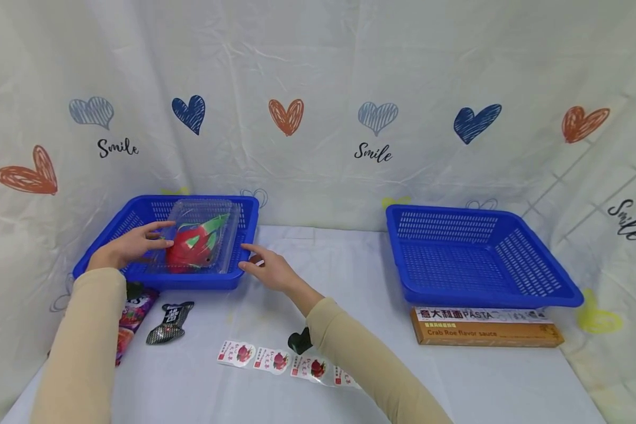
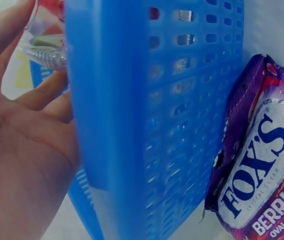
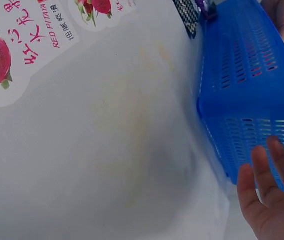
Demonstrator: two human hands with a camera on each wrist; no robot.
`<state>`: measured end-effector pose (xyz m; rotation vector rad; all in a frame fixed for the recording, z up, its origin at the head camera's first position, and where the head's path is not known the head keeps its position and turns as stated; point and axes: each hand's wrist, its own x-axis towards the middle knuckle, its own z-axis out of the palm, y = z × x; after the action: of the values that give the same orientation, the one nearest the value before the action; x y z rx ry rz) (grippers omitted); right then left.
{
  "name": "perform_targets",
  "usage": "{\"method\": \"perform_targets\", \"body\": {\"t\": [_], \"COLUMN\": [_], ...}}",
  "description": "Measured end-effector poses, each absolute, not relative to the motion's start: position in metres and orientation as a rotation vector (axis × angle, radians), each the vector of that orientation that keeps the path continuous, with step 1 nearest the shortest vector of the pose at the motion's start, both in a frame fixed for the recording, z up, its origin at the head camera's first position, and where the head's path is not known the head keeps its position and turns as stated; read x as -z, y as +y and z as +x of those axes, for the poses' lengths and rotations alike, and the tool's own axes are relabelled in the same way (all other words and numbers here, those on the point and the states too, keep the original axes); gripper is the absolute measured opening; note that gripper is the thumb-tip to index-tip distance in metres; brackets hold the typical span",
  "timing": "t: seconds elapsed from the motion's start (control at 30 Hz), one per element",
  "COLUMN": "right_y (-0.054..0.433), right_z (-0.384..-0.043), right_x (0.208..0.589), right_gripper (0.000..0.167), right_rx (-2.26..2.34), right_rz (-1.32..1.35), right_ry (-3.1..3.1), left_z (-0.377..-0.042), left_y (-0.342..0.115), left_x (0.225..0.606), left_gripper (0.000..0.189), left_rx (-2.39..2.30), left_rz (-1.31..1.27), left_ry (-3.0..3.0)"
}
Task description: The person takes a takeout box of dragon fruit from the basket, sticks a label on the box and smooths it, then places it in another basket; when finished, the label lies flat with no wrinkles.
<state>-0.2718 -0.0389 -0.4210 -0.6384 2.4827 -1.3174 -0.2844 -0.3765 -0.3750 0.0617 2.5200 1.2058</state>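
Note:
A clear plastic box (image 1: 233,227) with a red and green dragon fruit (image 1: 188,250) inside sits in the left blue basket (image 1: 191,281). My left hand (image 1: 129,244) reaches over the basket's left side, its fingers spread at the box's left edge. In the left wrist view, extended fingers (image 2: 47,95) lie right by the box's ridged edge, behind the basket's rim. My right hand (image 1: 272,271) is at the basket's right side, thumb and fingers apart. The right wrist view shows those fingers (image 3: 264,175) loosely extended beside the basket wall, holding nothing.
A purple FOX'S candy bag (image 2: 257,160) and a black packet (image 1: 169,323) lie before the left basket. A strip of dragon fruit stickers (image 1: 275,360) runs across the table near my right forearm. At right stand another blue basket (image 1: 487,297) and a pasta box (image 1: 487,334).

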Motion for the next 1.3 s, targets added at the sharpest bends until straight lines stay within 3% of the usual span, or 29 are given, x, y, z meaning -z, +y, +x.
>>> {"method": "perform_targets", "body": {"t": [0.83, 1.3], "right_y": [-0.043, -0.041], "right_z": [-0.264, -0.263], "right_x": [0.423, 0.424], "right_gripper": [0.046, 0.058], "right_rx": [1.395, 1.516], "right_rz": [-0.674, -0.58], "right_ry": [2.455, 2.333], "left_z": [-0.29, -0.292], "left_y": [-0.367, -0.367], "left_x": [0.384, 0.386], "left_gripper": [0.079, 0.077], "left_rx": [-1.171, -1.151], "left_rz": [0.155, 0.152], "left_ry": [2.531, 2.583]}}
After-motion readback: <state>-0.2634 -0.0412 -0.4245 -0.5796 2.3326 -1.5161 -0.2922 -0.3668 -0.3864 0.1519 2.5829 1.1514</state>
